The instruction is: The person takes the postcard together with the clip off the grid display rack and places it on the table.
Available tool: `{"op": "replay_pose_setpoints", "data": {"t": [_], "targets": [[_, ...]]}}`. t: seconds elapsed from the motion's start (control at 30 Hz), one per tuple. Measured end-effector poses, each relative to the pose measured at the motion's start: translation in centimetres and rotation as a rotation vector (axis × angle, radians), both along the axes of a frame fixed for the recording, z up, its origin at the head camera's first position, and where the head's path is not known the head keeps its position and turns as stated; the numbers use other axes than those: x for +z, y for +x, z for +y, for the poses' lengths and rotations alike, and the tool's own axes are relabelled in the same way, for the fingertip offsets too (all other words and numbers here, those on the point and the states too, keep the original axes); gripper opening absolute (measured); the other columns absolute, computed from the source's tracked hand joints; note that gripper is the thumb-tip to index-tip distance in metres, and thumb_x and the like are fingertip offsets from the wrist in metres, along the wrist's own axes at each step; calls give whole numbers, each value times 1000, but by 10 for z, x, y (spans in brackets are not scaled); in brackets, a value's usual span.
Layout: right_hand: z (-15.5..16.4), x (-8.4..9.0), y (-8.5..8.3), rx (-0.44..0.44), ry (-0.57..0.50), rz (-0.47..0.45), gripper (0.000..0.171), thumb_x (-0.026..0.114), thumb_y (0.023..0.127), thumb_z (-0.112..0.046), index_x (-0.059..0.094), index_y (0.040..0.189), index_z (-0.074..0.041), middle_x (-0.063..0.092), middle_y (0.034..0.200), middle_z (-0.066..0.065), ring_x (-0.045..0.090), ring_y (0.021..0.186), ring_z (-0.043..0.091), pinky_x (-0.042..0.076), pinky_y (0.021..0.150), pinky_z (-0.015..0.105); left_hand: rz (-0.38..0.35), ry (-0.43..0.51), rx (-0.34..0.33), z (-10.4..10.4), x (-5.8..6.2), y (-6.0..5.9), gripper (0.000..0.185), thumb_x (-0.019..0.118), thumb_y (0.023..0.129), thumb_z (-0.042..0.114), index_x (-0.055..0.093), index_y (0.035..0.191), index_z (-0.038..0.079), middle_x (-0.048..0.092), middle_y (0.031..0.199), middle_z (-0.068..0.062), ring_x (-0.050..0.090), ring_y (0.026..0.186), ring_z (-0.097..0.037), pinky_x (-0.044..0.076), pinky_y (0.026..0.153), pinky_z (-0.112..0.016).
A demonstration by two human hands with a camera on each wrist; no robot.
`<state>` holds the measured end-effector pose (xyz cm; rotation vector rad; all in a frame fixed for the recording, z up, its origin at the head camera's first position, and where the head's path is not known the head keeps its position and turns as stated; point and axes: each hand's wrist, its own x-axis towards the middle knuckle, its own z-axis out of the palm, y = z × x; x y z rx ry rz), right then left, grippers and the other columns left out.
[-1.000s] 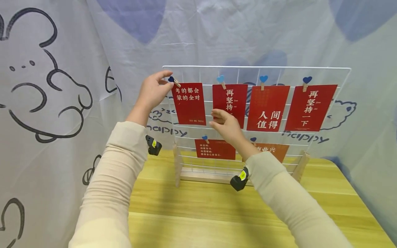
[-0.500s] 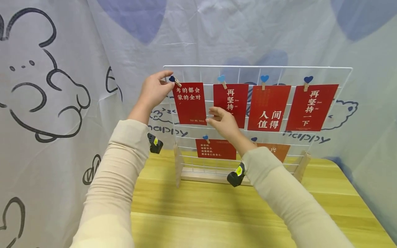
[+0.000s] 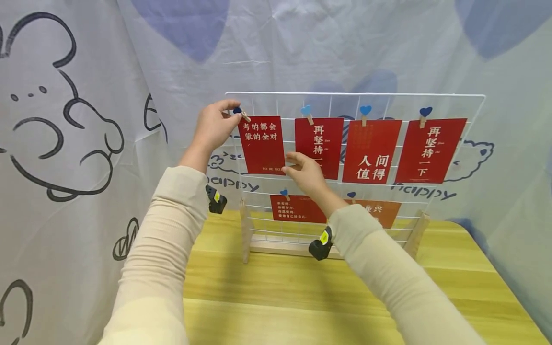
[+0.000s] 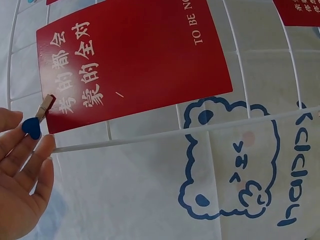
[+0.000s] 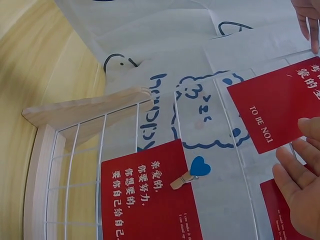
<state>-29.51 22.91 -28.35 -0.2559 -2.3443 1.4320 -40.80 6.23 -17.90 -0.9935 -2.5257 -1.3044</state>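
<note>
In the head view, the leftmost red card [image 3: 264, 151] hangs on the top row of a white wire rack [image 3: 355, 94], at about four o'clock from the left hand [image 3: 214, 125] and ten o'clock from the right hand [image 3: 308, 177], so it lies between the two hands, which are well apart. The left hand's thumb and index finger pinch the dark blue heart clip [image 4: 31, 128] at the card's upper corner, towards eleven o'clock from the card's middle; the clip leans, its wooden end on the card's edge. The right hand's fingers are loosely bent, the thumb parted from them, with the tips at the card's lower corner, between four and five o'clock from its middle; whether they touch the card I cannot tell. Partly behind the right hand, towards one o'clock from it, hangs a second red card [image 3: 329, 143] under a light blue heart clip [image 3: 306, 111]. Farther off, between two and three o'clock, hang a third red card [image 3: 373, 143] and a fourth red card [image 3: 414, 153]. At seven o'clock from the right hand is a wide red card [image 3: 293, 211], and at four o'clock an orange card [image 3: 390, 213]. The rack stands on a wooden counter [image 3: 276, 292]
</note>
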Motion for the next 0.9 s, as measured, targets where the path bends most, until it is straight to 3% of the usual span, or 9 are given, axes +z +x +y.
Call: {"op": "replay_pose_setpoints", "data": {"t": [0.27,0.57,0.9], "targets": [[-6,-3,-7,-84,-20,41,30,54,86,-16,54,115,-10,58,109,4,52,99,16,44,80,28,68,70,72,4,-2,-1,26,52,87,19,59,111,10,57,109,-3,53,92,-14,43,72,-24],[-12,-2,-15,-149,-58,70,24,57,83,-14,59,106,-6,61,97,7,55,90,18,45,74,28,40,221,125,9,-7,-5,21,57,84,17,65,102,8,62,96,-4,50,76,-10,40,63,-18],[-16,-3,-18,-183,-125,46,20,57,84,-15,61,101,-6,61,92,7,57,82,18,47,70,26,23,307,134,13,-10,-8,19,60,82,13,66,98,6,62,94,-5,50,76,-8,41,66,-18]]}}
